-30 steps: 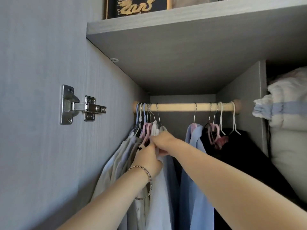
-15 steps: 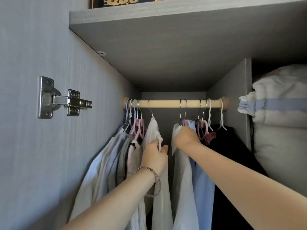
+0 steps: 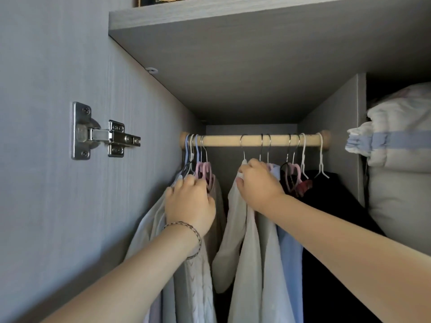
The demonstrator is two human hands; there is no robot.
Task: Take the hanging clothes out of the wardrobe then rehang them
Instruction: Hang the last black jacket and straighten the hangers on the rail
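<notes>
A wooden rail (image 3: 224,140) spans the wardrobe, carrying clothes on wire and pink hangers. My left hand (image 3: 190,203) grips the tops of the pale garments (image 3: 149,234) bunched at the rail's left end, near the pink hangers (image 3: 204,170). My right hand (image 3: 258,185) grips the shoulder of a white garment (image 3: 242,252) hanging mid-rail, just under its hook. A light blue shirt (image 3: 290,264) hangs right of it, then dark clothes (image 3: 331,206). A gap of bare rail lies between the two groups.
The wardrobe's left wall (image 3: 58,206) carries a metal hinge (image 3: 105,134). A shelf (image 3: 256,10) runs close overhead. Folded bedding (image 3: 401,159) fills the compartment on the right, behind a divider panel (image 3: 338,136).
The white garment has slid right along the rail with my right hand. My left hand went left to the bunched clothes. The gap between the groups widened.
</notes>
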